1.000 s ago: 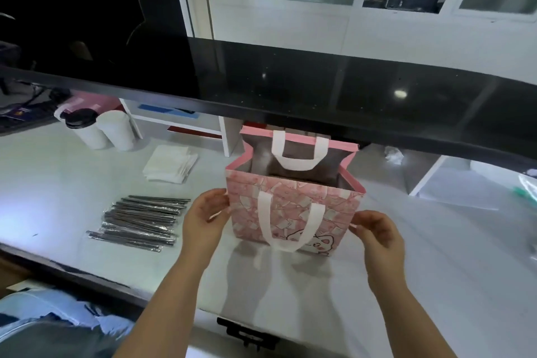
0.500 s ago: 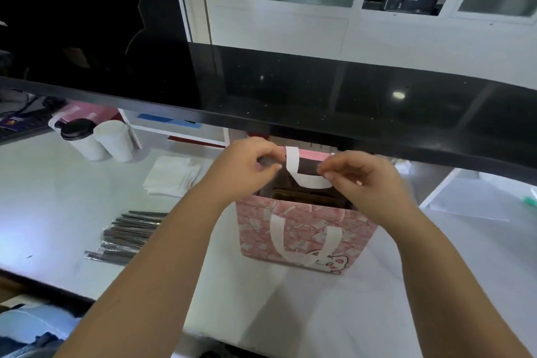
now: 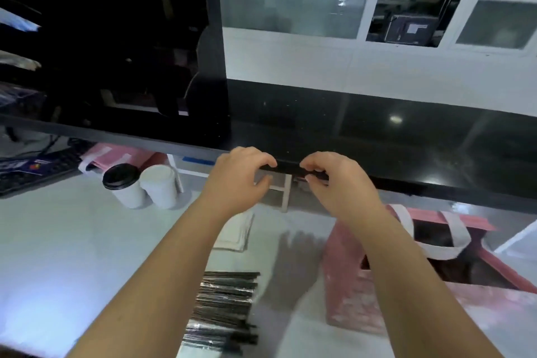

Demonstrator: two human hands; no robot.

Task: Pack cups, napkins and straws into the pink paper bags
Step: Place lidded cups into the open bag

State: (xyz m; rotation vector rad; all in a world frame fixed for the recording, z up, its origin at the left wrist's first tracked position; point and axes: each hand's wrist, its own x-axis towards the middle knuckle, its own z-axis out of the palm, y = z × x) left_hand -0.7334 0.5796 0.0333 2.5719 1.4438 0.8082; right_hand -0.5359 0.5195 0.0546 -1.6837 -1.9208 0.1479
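Head view: the left hand (image 3: 241,174) and right hand (image 3: 331,183) hover side by side before the glossy black raised ledge (image 3: 406,154), fingers loosely curled, gripping nothing. The open pink patterned paper bag (image 3: 348,293) with white strap handles stands on the white countertop (image 3: 72,256) beneath the right forearm. The black-lidded white paper cup (image 3: 125,186) touches the plain white paper cup (image 3: 159,186) far left; the folded white napkins (image 3: 235,232) and wrapped black straws (image 3: 223,308) lie between.

One wide-angle camera, worn on the person's head, looks forward and down across the table (image 3: 72,241) toward a black ledge (image 3: 421,160). It sits close: both forearms enter from the bottom edge, and the left hand (image 3: 241,177) and right hand (image 3: 334,183) reach just before the ledge, mid-frame. Beyond the ledge rises a windowed wall (image 3: 348,67). The ledge's line bows with the lens.
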